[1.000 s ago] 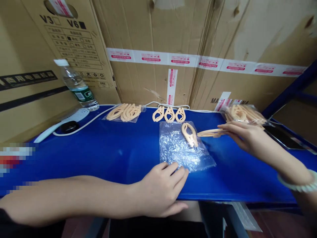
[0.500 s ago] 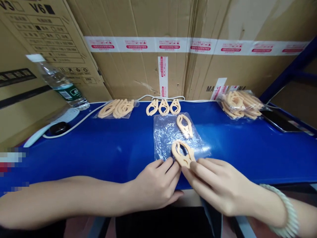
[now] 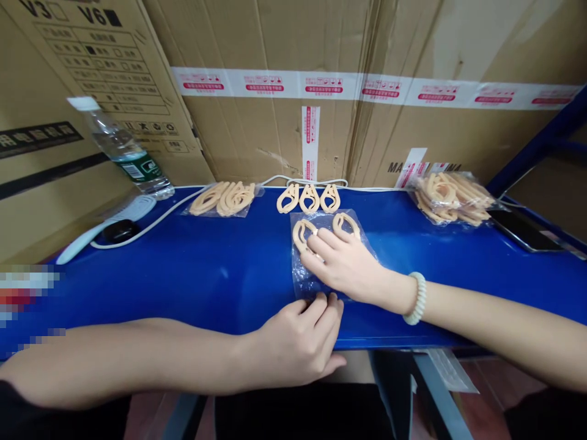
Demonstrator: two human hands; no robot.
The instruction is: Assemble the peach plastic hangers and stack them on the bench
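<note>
A clear plastic bag (image 3: 306,282) lies flat on the blue table (image 3: 206,275). Two peach plastic clips rest at its far end: one (image 3: 301,233) on the left, one (image 3: 347,223) on the right. My right hand (image 3: 345,264) lies over the bag with fingers stretched out, fingertips touching both clips. It wears a pale bead bracelet (image 3: 416,297). My left hand (image 3: 298,345) sits at the table's front edge, fingers curled onto the bag's near edge, holding it down.
Three loose clips (image 3: 309,198) stand in a row behind the bag. A filled bag of clips (image 3: 224,198) lies at back left, another pile of clips (image 3: 452,198) at back right. A water bottle (image 3: 121,150), white cable, dark phone (image 3: 523,229) and cardboard boxes line the back.
My right hand carried a clip from the front edge forward and laid it beside the first clip on the bag. My left hand stayed at the bag's near edge.
</note>
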